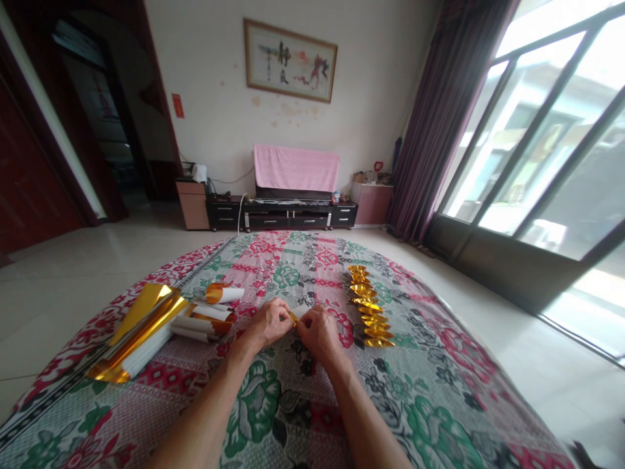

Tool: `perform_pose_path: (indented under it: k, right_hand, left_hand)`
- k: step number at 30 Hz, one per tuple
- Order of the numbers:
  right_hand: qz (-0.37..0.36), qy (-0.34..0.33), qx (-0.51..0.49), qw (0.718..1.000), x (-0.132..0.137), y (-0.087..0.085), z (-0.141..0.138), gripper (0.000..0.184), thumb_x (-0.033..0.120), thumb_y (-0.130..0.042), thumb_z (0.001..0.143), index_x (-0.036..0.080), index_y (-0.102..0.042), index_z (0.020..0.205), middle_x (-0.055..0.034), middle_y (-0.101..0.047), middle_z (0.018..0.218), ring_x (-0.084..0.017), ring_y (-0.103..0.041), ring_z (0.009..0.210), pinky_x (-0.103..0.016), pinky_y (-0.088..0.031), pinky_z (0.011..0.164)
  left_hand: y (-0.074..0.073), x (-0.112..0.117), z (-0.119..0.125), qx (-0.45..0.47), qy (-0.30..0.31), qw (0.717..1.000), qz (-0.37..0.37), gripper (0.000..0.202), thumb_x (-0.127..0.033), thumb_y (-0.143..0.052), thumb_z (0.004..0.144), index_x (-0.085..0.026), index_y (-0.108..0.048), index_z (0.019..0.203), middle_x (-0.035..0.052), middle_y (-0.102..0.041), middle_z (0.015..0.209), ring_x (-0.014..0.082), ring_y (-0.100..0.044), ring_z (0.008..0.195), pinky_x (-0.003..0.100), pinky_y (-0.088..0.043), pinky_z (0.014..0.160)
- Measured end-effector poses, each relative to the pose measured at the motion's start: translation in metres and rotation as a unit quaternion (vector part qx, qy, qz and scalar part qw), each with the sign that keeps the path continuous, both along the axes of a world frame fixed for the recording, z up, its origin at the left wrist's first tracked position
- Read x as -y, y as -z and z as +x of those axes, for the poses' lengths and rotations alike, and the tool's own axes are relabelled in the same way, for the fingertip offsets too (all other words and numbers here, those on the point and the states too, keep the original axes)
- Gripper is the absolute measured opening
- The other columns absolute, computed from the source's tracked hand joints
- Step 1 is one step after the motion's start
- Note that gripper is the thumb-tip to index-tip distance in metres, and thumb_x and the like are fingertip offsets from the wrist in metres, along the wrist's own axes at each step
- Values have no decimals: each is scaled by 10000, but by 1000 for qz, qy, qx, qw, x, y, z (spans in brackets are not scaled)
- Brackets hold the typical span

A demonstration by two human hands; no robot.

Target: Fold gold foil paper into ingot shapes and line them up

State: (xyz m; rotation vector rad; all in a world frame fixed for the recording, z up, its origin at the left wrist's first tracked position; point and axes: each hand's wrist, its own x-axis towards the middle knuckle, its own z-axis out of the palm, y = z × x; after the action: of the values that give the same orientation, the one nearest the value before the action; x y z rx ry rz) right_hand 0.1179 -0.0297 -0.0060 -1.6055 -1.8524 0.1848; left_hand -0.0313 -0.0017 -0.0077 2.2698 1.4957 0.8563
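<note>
Left hand (273, 320) and right hand (319, 329) pinch gold-and-white foil paper (301, 311) over a floral cloth (254, 398), seemingly to steady it; shaped gold pieces (367, 302) line the right, apparently kept clear of rolled sheets (152, 329) leftward.

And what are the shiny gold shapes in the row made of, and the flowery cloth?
The gold shapes look like foil or metallic-coated paper: mirror-bright, with sharp glints. The flowery cloth looks like matte fabric, perhaps cotton, though I can't be sure: it drapes and has no shine.
</note>
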Motion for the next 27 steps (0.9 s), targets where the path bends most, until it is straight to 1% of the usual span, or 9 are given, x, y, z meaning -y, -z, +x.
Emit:
perform_pose_path:
  k: [7,12,18,27]
  right_hand:
    - [-1,5,5,1000,0,-1,0,146,137,-549,686,160,-644,577,-32,-596,680,-99,-517,597,-190,-313,556]
    - [-5,2,10,1000,-1,-1,0,145,144,-554,687,159,-648,578,-31,-595,674,-101,-522,601,-192,-316,562]
    - [-12,6,-8,1000,0,-1,0,128,147,-566,682,154,-654,590,-33,-602,686,-101,-527,608,-189,-322,566]
    - [-15,-8,-35,999,-1,1,1,118,149,-575,681,153,-662,601,-33,-601,691,-107,-535,630,-184,-342,580]
  left_hand:
    - [2,0,0,1,-3,1000,8,140,-126,-553,666,-160,-629,553,32,-632,861,122,-569,770,228,-438,749]
    - [5,-2,-1,14,7,1000,17,155,-136,-548,673,-157,-615,534,46,-623,846,132,-574,754,244,-439,719]
    - [6,-3,-2,36,37,998,30,103,-122,-568,662,-175,-655,643,28,-623,806,142,-569,791,263,-448,764]
    - [8,-5,-1,20,23,999,17,112,-116,-573,648,-181,-660,674,30,-616,824,151,-563,806,283,-452,780]
